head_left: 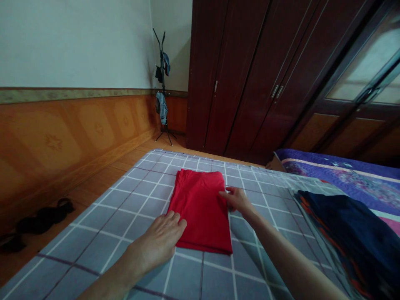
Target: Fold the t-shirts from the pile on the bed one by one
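Observation:
A red cloth (201,208), folded into a rough rectangle, lies flat on the grey checked bed cover (131,208). My left hand (165,233) rests over its lower left edge, fingers bent and close together; whether they grip any fabric is hidden. At the upper right edge of the cloth is my right hand (236,199), its thumb and index finger pinching the red fabric. Small creases show near the top of the cloth.
Dark folded clothes (343,216) are stacked at the right. Behind them is a purple patterned bed (331,171). A coat stand (162,83) stands in the corner beside dark red wardrobes (237,75). Black items (46,218) lie on the floor at left.

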Action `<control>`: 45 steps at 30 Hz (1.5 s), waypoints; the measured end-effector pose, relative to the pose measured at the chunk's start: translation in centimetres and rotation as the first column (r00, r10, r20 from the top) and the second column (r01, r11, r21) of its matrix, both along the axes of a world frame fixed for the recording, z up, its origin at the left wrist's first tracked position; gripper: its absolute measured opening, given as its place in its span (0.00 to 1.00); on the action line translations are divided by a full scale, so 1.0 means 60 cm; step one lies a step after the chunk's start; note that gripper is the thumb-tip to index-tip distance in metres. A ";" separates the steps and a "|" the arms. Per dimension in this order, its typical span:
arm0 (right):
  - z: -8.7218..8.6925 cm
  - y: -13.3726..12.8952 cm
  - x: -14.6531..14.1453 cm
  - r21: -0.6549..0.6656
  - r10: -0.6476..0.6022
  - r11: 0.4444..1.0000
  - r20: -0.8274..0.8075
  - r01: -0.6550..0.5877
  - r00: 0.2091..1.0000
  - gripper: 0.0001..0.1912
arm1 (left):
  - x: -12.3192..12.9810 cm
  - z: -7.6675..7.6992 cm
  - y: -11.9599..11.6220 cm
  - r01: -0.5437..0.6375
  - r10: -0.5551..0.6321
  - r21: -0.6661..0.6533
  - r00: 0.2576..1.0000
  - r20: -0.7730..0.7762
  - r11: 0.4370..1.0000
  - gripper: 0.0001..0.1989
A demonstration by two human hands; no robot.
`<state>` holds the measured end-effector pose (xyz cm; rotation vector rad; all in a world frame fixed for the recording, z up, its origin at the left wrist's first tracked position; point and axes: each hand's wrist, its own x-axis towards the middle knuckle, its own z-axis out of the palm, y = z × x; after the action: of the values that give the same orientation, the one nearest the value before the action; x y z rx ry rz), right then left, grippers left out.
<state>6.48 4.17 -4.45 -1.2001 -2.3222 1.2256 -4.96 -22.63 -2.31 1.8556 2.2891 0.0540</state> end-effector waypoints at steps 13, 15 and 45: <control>0.099 0.111 0.093 -0.032 -0.172 0.985 -0.104 0.170 0.980 0.24 | 0.148 0.077 0.099 0.278 -0.297 0.160 0.949 0.106 0.947 0.12; 0.087 0.129 0.151 -0.009 -0.211 0.977 -0.026 0.211 0.977 0.28 | 0.172 0.071 0.125 0.362 -0.384 0.150 0.908 0.167 0.920 0.08; -0.005 -0.117 0.271 0.900 0.598 0.354 -0.010 -0.253 0.801 0.15 | 0.000 -0.046 0.298 -0.661 0.579 0.266 0.747 0.326 0.702 0.08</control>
<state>22.71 -2.86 -4.76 0.0402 -2.4549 0.1091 -4.99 -4.76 -5.06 0.9991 2.7578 0.7967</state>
